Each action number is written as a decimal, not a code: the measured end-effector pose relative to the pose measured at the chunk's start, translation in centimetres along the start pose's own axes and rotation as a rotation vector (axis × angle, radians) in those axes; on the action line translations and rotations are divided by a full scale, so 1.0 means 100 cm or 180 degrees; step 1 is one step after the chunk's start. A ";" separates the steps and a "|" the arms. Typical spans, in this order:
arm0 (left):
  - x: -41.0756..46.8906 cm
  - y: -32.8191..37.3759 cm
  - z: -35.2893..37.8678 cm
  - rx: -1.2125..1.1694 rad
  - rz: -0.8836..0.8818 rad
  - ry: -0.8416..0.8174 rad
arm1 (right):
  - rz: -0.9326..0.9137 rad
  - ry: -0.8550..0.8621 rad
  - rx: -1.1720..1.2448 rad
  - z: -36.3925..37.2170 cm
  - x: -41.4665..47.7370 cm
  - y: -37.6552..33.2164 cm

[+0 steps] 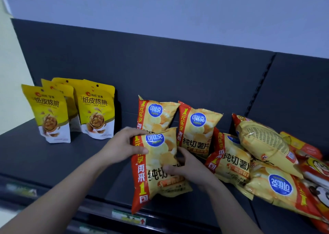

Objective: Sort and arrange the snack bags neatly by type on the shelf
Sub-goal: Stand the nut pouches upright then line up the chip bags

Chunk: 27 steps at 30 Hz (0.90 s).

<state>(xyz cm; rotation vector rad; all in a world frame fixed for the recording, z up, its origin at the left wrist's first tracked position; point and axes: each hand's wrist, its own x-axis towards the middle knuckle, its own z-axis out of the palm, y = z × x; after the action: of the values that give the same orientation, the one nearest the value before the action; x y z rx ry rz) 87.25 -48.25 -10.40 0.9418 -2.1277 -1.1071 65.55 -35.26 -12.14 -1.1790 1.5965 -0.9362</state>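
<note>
In the head view, a yellow chip bag (158, 164) is held up near the front of the shelf (71, 162), just before two standing chip bags (197, 127) of the same kind. Its top left corner is pinched by the left hand (122, 144) and its right edge is gripped by the right hand (187, 168) – thumbs on the front. It is likely light, puffy and slippery, and the chips may be crushed, so the edges are best held. Walnut bags (96, 112) are stood at the left; a messy pile (267, 144) is heaped at the right – all bags look sealed
</note>
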 end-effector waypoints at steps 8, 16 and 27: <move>0.001 -0.007 -0.007 -0.0179 -0.0262 0.0919 | -0.0954 0.1289 0.0523 0.042 0.030 -0.018; 0.012 -0.044 -0.003 0.0013 -0.0419 0.0627 | -0.0778 0.1166 0.0138 0.065 0.052 -0.010; 0.020 -0.048 -0.008 0.0107 -0.0359 0.0268 | -0.0579 0.1336 -0.0183 0.064 0.048 -0.011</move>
<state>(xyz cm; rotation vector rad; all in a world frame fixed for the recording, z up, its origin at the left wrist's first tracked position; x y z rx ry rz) 88.23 -52.16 -13.82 1.1162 -2.0526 -1.0691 71.34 -40.54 -14.05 -1.2391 1.8755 -1.3311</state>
